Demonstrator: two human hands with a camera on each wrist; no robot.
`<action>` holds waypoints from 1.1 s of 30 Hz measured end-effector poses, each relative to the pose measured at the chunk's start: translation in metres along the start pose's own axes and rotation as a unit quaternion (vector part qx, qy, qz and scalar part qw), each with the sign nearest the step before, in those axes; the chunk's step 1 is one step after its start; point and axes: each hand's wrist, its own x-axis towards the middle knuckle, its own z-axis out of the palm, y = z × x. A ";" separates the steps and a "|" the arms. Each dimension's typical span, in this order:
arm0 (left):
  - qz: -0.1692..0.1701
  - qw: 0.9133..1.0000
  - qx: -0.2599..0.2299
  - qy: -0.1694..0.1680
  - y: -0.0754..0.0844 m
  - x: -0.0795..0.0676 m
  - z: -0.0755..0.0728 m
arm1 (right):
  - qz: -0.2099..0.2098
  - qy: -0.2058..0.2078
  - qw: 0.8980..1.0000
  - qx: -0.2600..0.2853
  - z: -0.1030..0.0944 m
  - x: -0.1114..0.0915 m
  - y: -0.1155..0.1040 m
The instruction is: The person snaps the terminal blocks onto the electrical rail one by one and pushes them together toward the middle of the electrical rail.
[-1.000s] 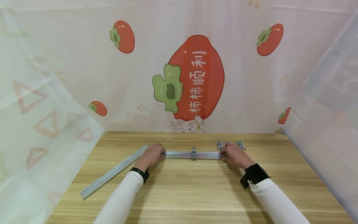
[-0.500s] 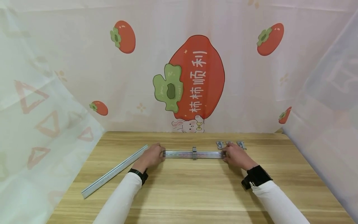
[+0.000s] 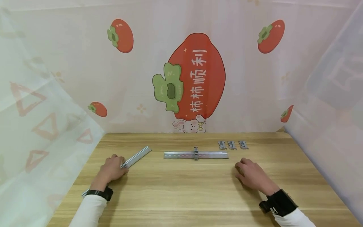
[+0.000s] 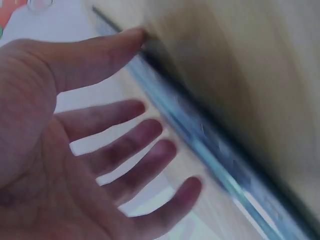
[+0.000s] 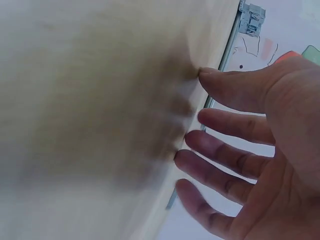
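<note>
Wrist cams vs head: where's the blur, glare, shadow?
Head: mostly crisp, soft shadows on the tabletop by the left hand and right hand. Left wrist: the metal rail at the hand is smeared, bright streak toward lower right. Right wrist: tabletop smeared, dark finger shadows across it; right hand itself sharper.

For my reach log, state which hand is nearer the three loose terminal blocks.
Right. The right hand is apart from the terminal blocks, on their near side; the left hand is well left of them, at the slanted DIN rail.
</note>
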 end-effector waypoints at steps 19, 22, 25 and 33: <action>0.179 0.983 -0.031 -0.031 0.086 -0.023 -0.015 | 0.012 -0.001 1.000 0.002 0.001 -0.009 0.000; 0.222 0.974 -0.013 -0.034 0.134 -0.024 0.000 | 0.009 0.007 1.000 -0.007 0.000 -0.009 0.000; 0.222 0.973 0.012 -0.057 0.178 -0.015 0.021 | 0.004 0.009 1.000 -0.004 -0.001 -0.009 -0.001; 0.251 0.962 0.072 -0.074 0.247 0.017 0.070 | -0.002 -0.009 1.000 0.013 -0.001 -0.008 -0.002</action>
